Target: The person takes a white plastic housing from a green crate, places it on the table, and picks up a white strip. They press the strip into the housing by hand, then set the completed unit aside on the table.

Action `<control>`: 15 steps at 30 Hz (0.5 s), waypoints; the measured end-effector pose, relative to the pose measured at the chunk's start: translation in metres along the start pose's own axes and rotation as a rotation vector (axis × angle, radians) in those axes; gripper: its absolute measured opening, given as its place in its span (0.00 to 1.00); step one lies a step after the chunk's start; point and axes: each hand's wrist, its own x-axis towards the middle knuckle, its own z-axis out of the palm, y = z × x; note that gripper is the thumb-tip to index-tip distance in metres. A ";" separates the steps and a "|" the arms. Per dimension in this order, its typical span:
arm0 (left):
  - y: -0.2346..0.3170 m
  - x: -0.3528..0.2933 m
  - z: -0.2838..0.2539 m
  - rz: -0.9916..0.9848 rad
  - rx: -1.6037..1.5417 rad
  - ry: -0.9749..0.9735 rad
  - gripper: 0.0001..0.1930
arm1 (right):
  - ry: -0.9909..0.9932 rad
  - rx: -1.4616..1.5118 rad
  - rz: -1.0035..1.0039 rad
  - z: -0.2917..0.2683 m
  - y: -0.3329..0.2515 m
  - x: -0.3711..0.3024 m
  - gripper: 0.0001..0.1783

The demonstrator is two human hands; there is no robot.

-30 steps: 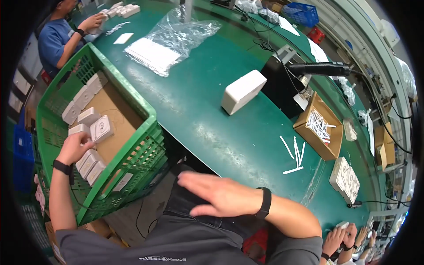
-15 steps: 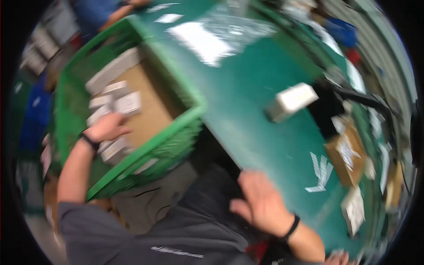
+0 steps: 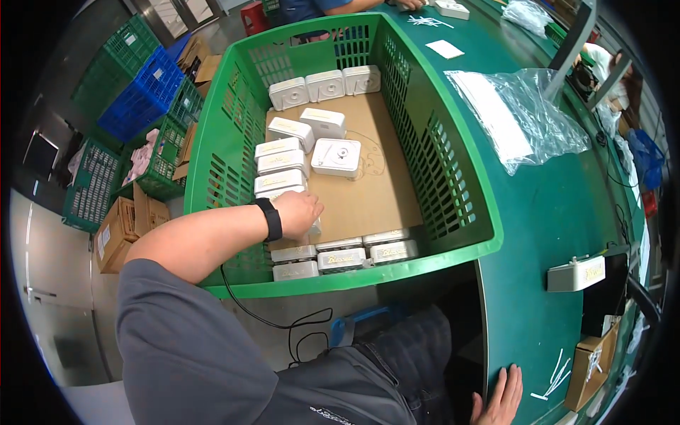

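Observation:
Inside the green crate (image 3: 489, 244), my left hand (image 3: 296, 212) is closed over a white plastic case (image 3: 316, 227), mostly hidden under the fingers and palm. Right beside it, a row of similar white cases (image 3: 278, 161) stands along the crate's left side. One case (image 3: 336, 157) lies flat on the cardboard (image 3: 393, 191) in the middle, its round detail facing up. More cases line the far wall and the near wall. Down at the right, my right hand (image 3: 503, 400) rests open on the edge of the green table (image 3: 528, 297), holding nothing.
On the table lie a clear plastic bag (image 3: 545, 117) with white sheets, another white case (image 3: 577, 274), thin white strips (image 3: 556, 379) and a small cardboard box (image 3: 589, 368). A co-worker's arm (image 3: 347, 7) shows at the far side. Stacked crates (image 3: 145, 85) stand at left.
My view has swung left, bringing the crate toward the middle. My left hand stays in the crate, now closed on a case. My right hand, raised before, now rests on the table edge.

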 end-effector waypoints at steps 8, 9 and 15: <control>-0.006 0.023 0.024 -0.120 0.053 0.118 0.20 | -0.028 0.101 0.079 -0.004 -0.011 0.009 0.38; 0.001 0.027 0.025 -0.168 0.078 0.099 0.13 | -0.014 0.095 0.128 -0.004 -0.010 0.008 0.38; -0.006 0.001 0.026 -0.233 0.084 0.049 0.24 | -0.011 0.212 0.098 -0.027 0.020 0.008 0.35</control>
